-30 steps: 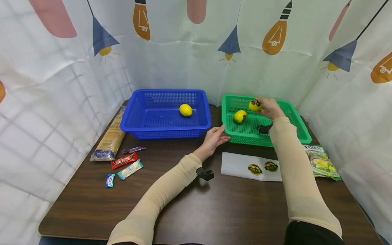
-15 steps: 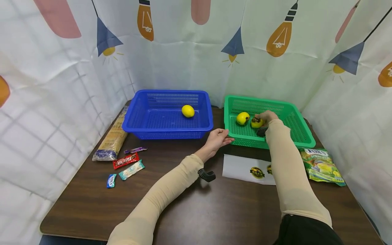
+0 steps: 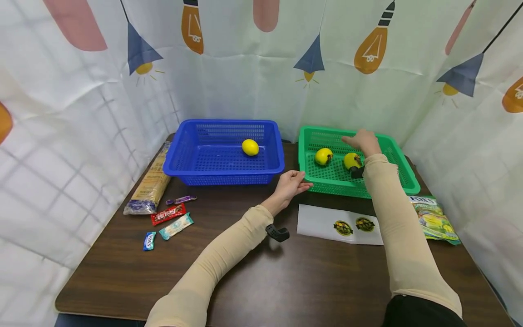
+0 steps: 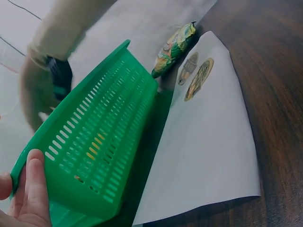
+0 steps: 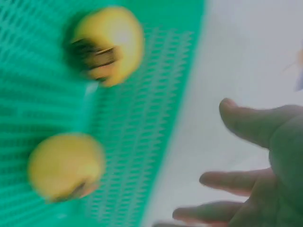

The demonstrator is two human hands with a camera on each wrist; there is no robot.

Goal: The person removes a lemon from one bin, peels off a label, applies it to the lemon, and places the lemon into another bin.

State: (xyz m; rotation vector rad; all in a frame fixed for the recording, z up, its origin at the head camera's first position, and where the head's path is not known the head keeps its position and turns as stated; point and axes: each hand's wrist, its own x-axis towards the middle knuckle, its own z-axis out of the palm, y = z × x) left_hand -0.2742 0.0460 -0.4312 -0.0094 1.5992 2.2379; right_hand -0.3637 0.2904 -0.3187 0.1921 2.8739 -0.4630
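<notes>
My left hand [image 3: 288, 187] grips the near left corner of the green basket [image 3: 333, 187], thumb at the rim and fingers against the outer wall in the left wrist view. Two yellow lemons lie on the basket's mesh floor, the left lemon [image 3: 323, 156] and the right lemon [image 3: 352, 160]. Both carry dark stickers, blurred in the right wrist view. Above the far side of the basket is my right hand [image 3: 363, 142], holding nothing; its thumb and fingers [image 5: 227, 182] are spread apart in the right wrist view.
A blue basket [image 3: 224, 179] with one lemon [image 3: 250, 147] stands left. In front of the green basket lies a white sheet [image 3: 314, 221] bearing two round stickers. A Fox's candy bag [image 3: 435, 220] is at right; several wrapped snacks [image 3: 168, 213] and a long packet [image 3: 149, 184] lie left.
My right hand lowered a lemon to the green basket's floor, let it go, then rose toward the far rim. My left hand keeps its grip on the basket corner.
</notes>
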